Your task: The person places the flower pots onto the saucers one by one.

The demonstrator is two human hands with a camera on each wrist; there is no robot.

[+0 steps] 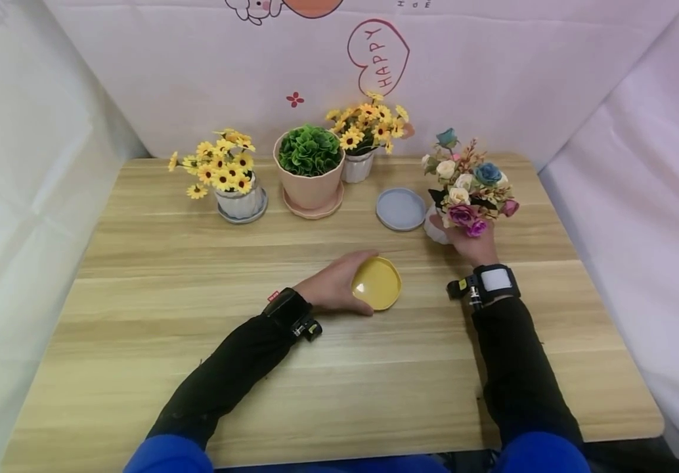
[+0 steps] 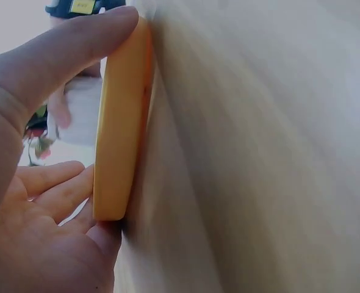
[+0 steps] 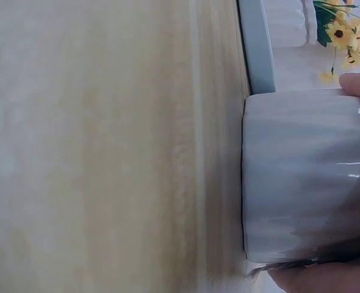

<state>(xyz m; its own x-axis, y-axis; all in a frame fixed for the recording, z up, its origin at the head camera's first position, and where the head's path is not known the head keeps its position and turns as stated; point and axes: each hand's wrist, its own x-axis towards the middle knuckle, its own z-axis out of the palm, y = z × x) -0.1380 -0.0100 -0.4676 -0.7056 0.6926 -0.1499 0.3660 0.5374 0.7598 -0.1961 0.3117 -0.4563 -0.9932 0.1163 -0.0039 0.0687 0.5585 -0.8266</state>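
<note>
My left hand [image 1: 335, 286] grips a small yellow saucer [image 1: 377, 284] by its rim, near the middle of the wooden table; the left wrist view shows thumb and fingers on either side of the saucer [image 2: 122, 122], which sits low at the tabletop. On the right, my right hand [image 1: 474, 244] holds a white ribbed pot [image 1: 436, 226] with roses and other mixed flowers [image 1: 466, 187] in it. Thumb and fingers flank the pot [image 3: 308, 177] in the right wrist view. Just left of that pot lies a blue-grey saucer [image 1: 401, 209] with nothing on it.
At the back left, a white pot of yellow flowers [image 1: 221, 164] stands on a grey saucer [image 1: 241, 218]. Beside it, a pink pot [image 1: 310, 187] of green leaves rests on a pink saucer [image 1: 314, 213]. Behind is another white pot [image 1: 358, 167] with yellow flowers. White cloth [image 1: 469, 72] surrounds the table.
</note>
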